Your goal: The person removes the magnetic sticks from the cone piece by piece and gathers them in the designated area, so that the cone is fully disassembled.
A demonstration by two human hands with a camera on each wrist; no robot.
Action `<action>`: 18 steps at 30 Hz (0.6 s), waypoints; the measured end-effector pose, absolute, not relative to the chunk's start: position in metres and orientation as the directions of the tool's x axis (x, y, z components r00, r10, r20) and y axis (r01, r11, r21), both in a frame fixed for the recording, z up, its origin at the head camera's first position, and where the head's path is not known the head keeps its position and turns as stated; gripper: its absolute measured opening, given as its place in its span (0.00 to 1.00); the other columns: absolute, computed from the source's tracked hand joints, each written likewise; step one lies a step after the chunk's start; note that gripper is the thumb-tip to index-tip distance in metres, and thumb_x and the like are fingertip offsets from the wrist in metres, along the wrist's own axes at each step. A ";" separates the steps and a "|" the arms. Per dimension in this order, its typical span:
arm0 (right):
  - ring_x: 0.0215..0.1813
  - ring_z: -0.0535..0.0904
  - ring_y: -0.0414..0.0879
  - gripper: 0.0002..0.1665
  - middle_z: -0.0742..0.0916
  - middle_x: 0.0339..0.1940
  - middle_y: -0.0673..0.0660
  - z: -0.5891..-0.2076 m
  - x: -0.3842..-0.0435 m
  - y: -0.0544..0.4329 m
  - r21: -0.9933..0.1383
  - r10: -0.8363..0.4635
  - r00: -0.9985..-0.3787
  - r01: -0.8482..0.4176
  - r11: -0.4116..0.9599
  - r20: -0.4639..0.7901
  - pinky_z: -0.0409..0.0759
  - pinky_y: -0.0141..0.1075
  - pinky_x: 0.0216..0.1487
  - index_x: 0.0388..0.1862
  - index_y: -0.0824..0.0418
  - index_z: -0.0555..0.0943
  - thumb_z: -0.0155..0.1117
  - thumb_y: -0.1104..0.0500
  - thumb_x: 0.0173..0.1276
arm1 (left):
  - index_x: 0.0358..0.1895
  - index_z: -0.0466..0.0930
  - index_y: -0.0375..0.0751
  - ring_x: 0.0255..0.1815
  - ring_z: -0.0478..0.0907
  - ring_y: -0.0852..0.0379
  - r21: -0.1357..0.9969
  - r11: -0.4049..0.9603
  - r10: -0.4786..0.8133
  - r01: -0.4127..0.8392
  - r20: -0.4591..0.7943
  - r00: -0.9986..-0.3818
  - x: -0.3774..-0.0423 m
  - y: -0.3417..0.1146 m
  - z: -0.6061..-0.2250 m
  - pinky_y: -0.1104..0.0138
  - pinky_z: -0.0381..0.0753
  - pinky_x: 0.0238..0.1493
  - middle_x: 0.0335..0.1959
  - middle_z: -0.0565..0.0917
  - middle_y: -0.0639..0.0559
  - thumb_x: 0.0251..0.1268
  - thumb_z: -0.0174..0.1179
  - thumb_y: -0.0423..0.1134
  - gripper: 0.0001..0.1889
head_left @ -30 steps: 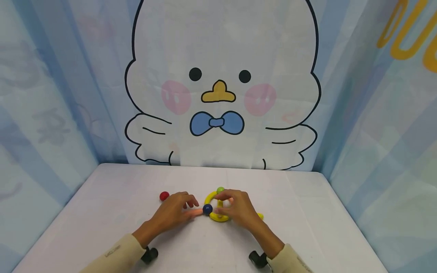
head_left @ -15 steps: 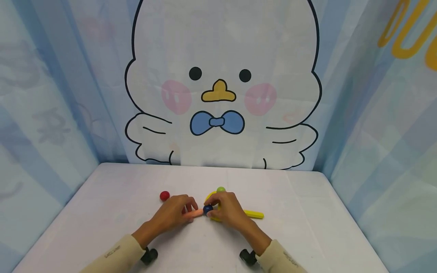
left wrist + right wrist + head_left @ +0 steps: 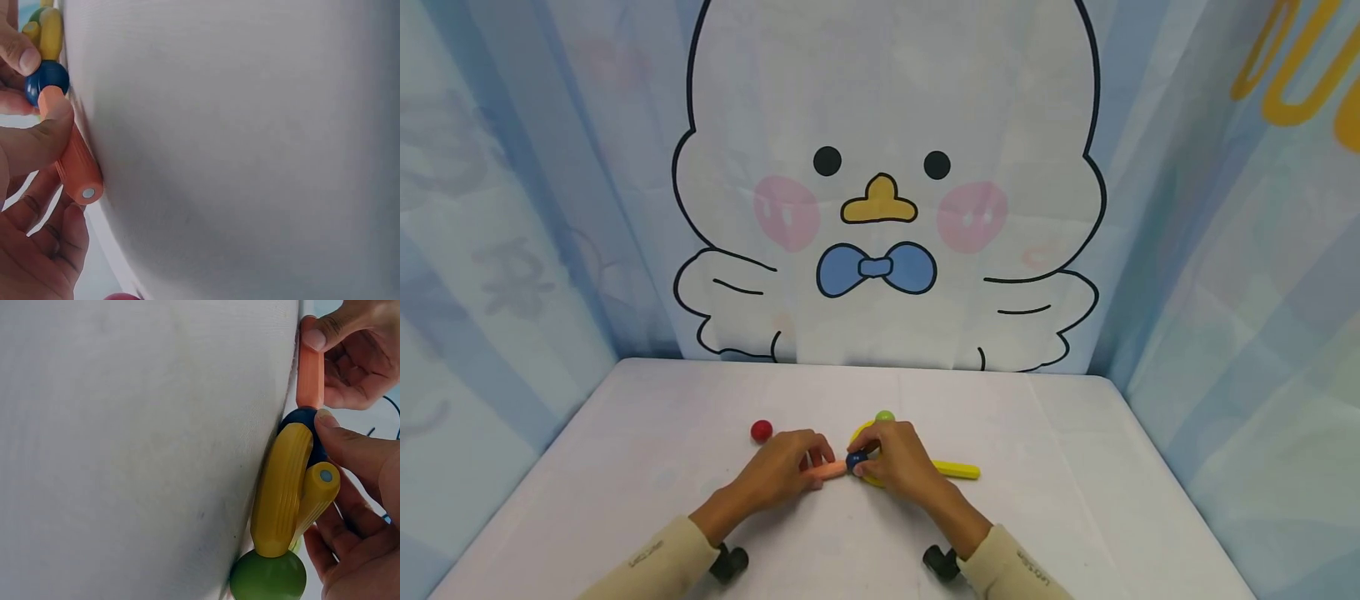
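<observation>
My left hand pinches an orange magnetic rod between thumb and fingers, a silver disc showing at its free end. The rod's other end meets a dark blue ball. Thumb and fingers of my right hand hold that ball. From the ball a curved yellow rod runs to a green ball, low over the table. A second yellow rod with a silver end lies beside the curved one. My right hand hides much of this joined piece in the head view.
A red ball lies left, beyond my left hand. The light green ball shows behind my right hand, and a straight yellow rod sticks out right of it. The white table ends at a cartoon-printed cloth.
My right hand has moved left and down from over the yellow ring and now grips the blue ball. The straight yellow rod has come into fuller view. My left hand has barely shifted.
</observation>
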State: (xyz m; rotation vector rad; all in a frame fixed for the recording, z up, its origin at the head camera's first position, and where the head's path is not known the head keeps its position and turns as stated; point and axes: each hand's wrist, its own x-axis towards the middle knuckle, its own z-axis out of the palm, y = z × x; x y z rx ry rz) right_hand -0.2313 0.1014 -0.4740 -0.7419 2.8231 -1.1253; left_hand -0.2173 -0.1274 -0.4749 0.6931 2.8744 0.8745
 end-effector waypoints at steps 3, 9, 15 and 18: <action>0.46 0.88 0.40 0.14 0.93 0.42 0.48 -0.473 -0.231 0.101 -0.647 -0.435 -0.886 -0.429 0.631 0.163 0.86 0.36 0.53 0.43 0.56 0.92 0.83 0.66 0.59 | 0.43 0.87 0.52 0.34 0.75 0.62 0.549 0.736 0.434 0.396 0.067 -0.899 -0.216 -0.128 -0.474 0.71 0.76 0.38 0.34 0.83 0.63 0.59 0.78 0.32 0.14; 0.46 0.87 0.38 0.13 0.92 0.42 0.46 -0.472 -0.230 0.102 -0.638 -0.424 -0.894 -0.413 0.650 0.146 0.86 0.35 0.54 0.44 0.54 0.93 0.83 0.64 0.61 | 0.44 0.87 0.53 0.36 0.75 0.62 0.538 0.752 0.426 0.380 0.042 -0.904 -0.214 -0.128 -0.473 0.71 0.77 0.40 0.36 0.83 0.64 0.60 0.78 0.33 0.13; 0.46 0.86 0.39 0.13 0.92 0.42 0.47 -0.472 -0.230 0.102 -0.644 -0.425 -0.893 -0.412 0.644 0.146 0.86 0.36 0.54 0.44 0.55 0.92 0.83 0.64 0.60 | 0.42 0.87 0.54 0.36 0.74 0.63 0.513 0.772 0.411 0.374 0.044 -0.910 -0.208 -0.136 -0.470 0.70 0.78 0.39 0.36 0.82 0.65 0.58 0.79 0.33 0.14; 0.46 0.86 0.39 0.13 0.92 0.42 0.48 -0.473 -0.230 0.101 -0.648 -0.423 -0.895 -0.406 0.645 0.139 0.86 0.35 0.53 0.44 0.55 0.92 0.83 0.64 0.60 | 0.42 0.86 0.55 0.36 0.74 0.63 0.511 0.778 0.400 0.366 0.047 -0.916 -0.204 -0.144 -0.468 0.70 0.77 0.40 0.36 0.82 0.65 0.58 0.79 0.33 0.14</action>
